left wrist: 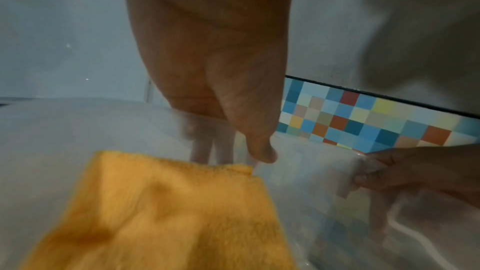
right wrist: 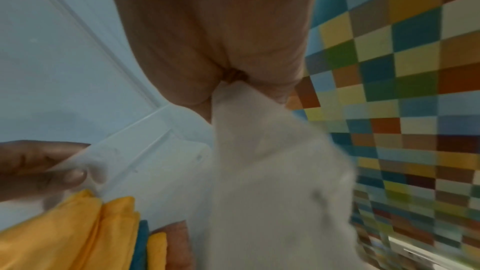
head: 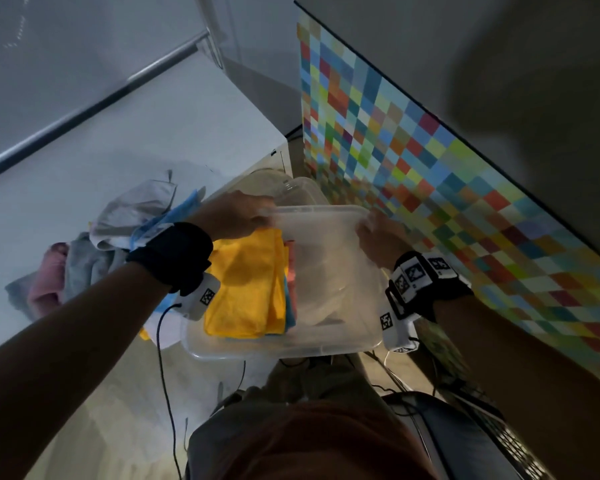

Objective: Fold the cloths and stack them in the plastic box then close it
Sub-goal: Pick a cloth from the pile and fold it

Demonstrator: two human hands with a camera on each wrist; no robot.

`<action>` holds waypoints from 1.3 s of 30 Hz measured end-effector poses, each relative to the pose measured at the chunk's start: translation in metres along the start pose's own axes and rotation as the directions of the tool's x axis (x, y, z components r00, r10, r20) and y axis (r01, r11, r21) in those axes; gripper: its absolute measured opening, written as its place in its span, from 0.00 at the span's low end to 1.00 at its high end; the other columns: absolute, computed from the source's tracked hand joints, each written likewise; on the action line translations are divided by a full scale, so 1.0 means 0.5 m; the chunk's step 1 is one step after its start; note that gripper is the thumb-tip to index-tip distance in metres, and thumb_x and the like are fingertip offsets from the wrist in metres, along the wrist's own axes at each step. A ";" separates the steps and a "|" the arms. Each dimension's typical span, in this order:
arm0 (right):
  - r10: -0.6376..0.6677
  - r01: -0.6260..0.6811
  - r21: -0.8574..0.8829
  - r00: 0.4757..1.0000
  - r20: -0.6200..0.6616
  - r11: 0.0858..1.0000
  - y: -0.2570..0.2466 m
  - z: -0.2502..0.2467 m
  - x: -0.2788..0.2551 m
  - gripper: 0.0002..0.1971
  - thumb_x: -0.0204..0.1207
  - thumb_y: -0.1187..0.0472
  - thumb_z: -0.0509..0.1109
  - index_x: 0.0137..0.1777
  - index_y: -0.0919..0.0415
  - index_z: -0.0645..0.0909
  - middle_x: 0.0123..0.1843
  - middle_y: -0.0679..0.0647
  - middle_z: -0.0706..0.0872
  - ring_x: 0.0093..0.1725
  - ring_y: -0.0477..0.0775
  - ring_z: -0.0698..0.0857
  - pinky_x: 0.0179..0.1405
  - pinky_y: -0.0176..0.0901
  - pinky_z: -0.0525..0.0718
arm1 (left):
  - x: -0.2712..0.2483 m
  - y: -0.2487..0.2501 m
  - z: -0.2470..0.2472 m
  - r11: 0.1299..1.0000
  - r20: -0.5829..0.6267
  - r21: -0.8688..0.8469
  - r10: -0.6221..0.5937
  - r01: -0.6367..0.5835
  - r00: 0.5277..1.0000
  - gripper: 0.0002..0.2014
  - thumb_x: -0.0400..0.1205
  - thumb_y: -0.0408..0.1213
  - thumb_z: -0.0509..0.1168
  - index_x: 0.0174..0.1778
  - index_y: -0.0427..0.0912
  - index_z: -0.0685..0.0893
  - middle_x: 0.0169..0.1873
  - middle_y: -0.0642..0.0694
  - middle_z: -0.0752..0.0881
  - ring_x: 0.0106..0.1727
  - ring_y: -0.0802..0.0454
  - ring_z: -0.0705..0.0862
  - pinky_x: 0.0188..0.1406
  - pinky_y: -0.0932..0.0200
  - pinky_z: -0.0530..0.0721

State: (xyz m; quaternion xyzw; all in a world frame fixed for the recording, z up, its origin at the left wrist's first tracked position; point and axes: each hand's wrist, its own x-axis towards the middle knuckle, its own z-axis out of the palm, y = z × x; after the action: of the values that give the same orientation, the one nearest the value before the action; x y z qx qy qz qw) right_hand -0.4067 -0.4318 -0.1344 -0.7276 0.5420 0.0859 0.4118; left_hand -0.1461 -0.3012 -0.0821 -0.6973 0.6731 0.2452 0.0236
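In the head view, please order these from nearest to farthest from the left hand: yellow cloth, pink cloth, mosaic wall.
1. Yellow cloth, just under the left hand, in the box.
2. Pink cloth, in the left pile.
3. Mosaic wall, far right.

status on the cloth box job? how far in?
Done: folded yellow cloth and others stacked in the plastic box. In hand: left hand and right hand hold the clear lid above the box, not seated. Left: an unfolded pile of cloths remains beside the box; closing.
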 end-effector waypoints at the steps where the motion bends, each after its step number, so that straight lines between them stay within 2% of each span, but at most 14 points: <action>1: 0.028 -0.028 0.011 1.000 -0.001 1.000 0.005 0.003 0.004 0.31 0.84 0.40 0.52 0.85 0.51 0.55 0.80 0.60 0.70 0.72 0.66 0.78 0.63 0.59 0.83 | -0.003 0.002 0.001 1.000 -0.045 0.006 0.001 -0.001 0.999 0.13 0.85 0.49 0.58 0.58 0.47 0.83 0.52 0.46 0.86 0.52 0.48 0.84 0.52 0.54 0.83; 5: 0.116 -0.117 0.088 0.993 0.020 0.989 0.020 0.004 -0.020 0.29 0.86 0.41 0.54 0.83 0.52 0.57 0.63 0.63 0.84 0.42 0.60 0.85 0.23 0.42 0.78 | -0.018 0.000 0.002 0.982 -0.221 0.011 -0.183 0.191 0.958 0.18 0.81 0.54 0.61 0.58 0.46 0.82 0.52 0.43 0.86 0.54 0.40 0.84 0.55 0.45 0.81; 10: 0.251 -0.264 0.256 0.965 0.082 0.930 0.035 0.012 -0.039 0.15 0.87 0.44 0.54 0.66 0.52 0.65 0.50 0.65 0.85 0.24 0.53 0.78 0.14 0.37 0.74 | -0.056 -0.032 0.030 0.849 -0.296 -0.244 -0.525 0.468 0.798 0.31 0.78 0.44 0.71 0.73 0.37 0.66 0.64 0.30 0.77 0.64 0.30 0.77 0.61 0.37 0.76; 14: 0.298 -0.308 0.268 0.951 0.080 0.913 0.075 0.044 -0.029 0.21 0.84 0.39 0.53 0.42 0.55 0.73 0.32 0.57 0.83 0.29 0.52 0.79 0.27 0.39 0.77 | -0.080 -0.058 0.043 0.697 -0.102 -0.390 -0.683 0.602 0.724 0.34 0.76 0.40 0.73 0.71 0.28 0.66 0.61 0.28 0.80 0.61 0.32 0.82 0.48 0.51 0.78; 17: 0.369 -0.342 0.350 0.929 -0.011 0.872 0.089 0.045 -0.030 0.20 0.75 0.40 0.58 0.55 0.54 0.77 0.46 0.58 0.89 0.44 0.59 0.88 0.29 0.40 0.79 | -0.090 -0.058 0.064 0.561 0.070 -0.497 -0.734 0.662 0.675 0.39 0.74 0.43 0.73 0.74 0.27 0.65 0.59 0.32 0.81 0.56 0.37 0.84 0.42 0.56 0.85; 21: 0.404 -0.453 0.463 0.891 0.206 0.762 0.050 0.016 -0.070 0.11 0.84 0.55 0.59 0.49 0.64 0.73 0.48 0.62 0.78 0.51 0.59 0.78 0.43 0.44 0.75 | -0.081 -0.055 0.076 0.566 -0.082 -0.598 -0.748 0.568 0.659 0.28 0.76 0.29 0.64 0.74 0.34 0.72 0.61 0.30 0.82 0.62 0.32 0.82 0.58 0.46 0.82; 26: 0.360 -0.442 0.272 0.883 0.302 0.855 0.034 0.003 -0.078 0.10 0.81 0.72 0.62 0.39 0.75 0.77 0.44 0.71 0.83 0.45 0.61 0.85 0.49 0.44 0.84 | -0.052 -0.056 0.066 0.576 -0.210 -0.612 -0.779 0.543 0.590 0.23 0.76 0.21 0.60 0.68 0.35 0.79 0.59 0.28 0.84 0.62 0.32 0.82 0.58 0.49 0.77; 29: 0.353 -0.423 0.303 0.899 0.260 0.854 0.033 0.000 -0.065 0.16 0.80 0.73 0.59 0.31 0.61 0.65 0.33 0.62 0.70 0.35 0.57 0.73 0.44 0.46 0.73 | -0.041 -0.062 0.064 0.581 -0.227 -0.621 -0.776 0.526 0.589 0.23 0.76 0.24 0.60 0.68 0.39 0.80 0.59 0.30 0.85 0.61 0.33 0.82 0.59 0.48 0.78; 33: 0.351 -0.422 0.289 0.898 0.265 0.859 0.029 -0.013 -0.071 0.09 0.80 0.73 0.57 0.55 0.68 0.77 0.33 0.58 0.66 0.34 0.56 0.70 0.40 0.48 0.70 | -0.023 -0.060 0.062 0.617 -0.272 -0.604 -0.755 0.504 0.596 0.22 0.76 0.24 0.58 0.66 0.40 0.80 0.57 0.31 0.85 0.60 0.33 0.82 0.56 0.49 0.78; 34: 0.353 -0.424 0.294 0.897 0.265 0.857 0.029 -0.016 -0.070 0.11 0.81 0.73 0.57 0.59 0.60 0.70 0.33 0.58 0.66 0.33 0.56 0.70 0.39 0.47 0.70 | -0.018 -0.060 0.063 0.626 -0.289 -0.603 -0.750 0.495 0.595 0.22 0.76 0.24 0.58 0.66 0.40 0.80 0.57 0.31 0.85 0.60 0.34 0.82 0.56 0.50 0.77; 35: 0.356 -0.423 0.301 0.899 0.255 0.855 0.033 -0.020 -0.069 0.16 0.81 0.72 0.58 0.66 0.72 0.77 0.33 0.58 0.67 0.33 0.56 0.71 0.38 0.47 0.71 | -0.013 -0.058 0.061 0.626 -0.296 -0.602 -0.751 0.495 0.590 0.22 0.77 0.24 0.58 0.66 0.40 0.80 0.58 0.31 0.85 0.61 0.34 0.82 0.57 0.50 0.77; 36: 0.358 -0.423 0.284 0.899 0.254 0.861 0.037 -0.024 -0.067 0.15 0.80 0.72 0.59 0.58 0.87 0.71 0.33 0.59 0.69 0.33 0.57 0.73 0.38 0.48 0.73 | -0.007 -0.056 0.061 0.634 -0.312 -0.604 -0.746 0.483 0.589 0.22 0.78 0.24 0.58 0.67 0.40 0.79 0.59 0.32 0.85 0.62 0.35 0.81 0.57 0.51 0.76; 37: 0.355 -0.418 0.271 0.900 0.254 0.867 0.034 -0.028 -0.071 0.07 0.80 0.72 0.60 0.45 0.76 0.76 0.33 0.59 0.72 0.33 0.57 0.75 0.40 0.49 0.76 | -0.002 -0.054 0.058 0.633 -0.315 -0.614 -0.745 0.472 0.589 0.21 0.79 0.24 0.58 0.68 0.40 0.79 0.60 0.32 0.84 0.62 0.35 0.81 0.58 0.51 0.75; 39: 0.356 -0.413 0.216 0.898 0.257 0.885 0.039 -0.030 -0.070 0.05 0.80 0.72 0.63 0.43 0.72 0.75 0.35 0.59 0.76 0.32 0.56 0.79 0.39 0.47 0.82 | 0.008 -0.055 0.057 0.625 -0.324 -0.640 -0.747 0.447 0.581 0.20 0.81 0.26 0.58 0.69 0.39 0.78 0.60 0.32 0.84 0.63 0.37 0.81 0.59 0.54 0.75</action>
State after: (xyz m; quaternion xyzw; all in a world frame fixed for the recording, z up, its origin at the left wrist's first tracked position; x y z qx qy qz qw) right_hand -0.4423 -0.4185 -0.1149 -0.5300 0.6359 0.1695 0.5348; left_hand -0.1290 -0.2920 -0.1167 -0.9080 0.2739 0.1663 -0.2698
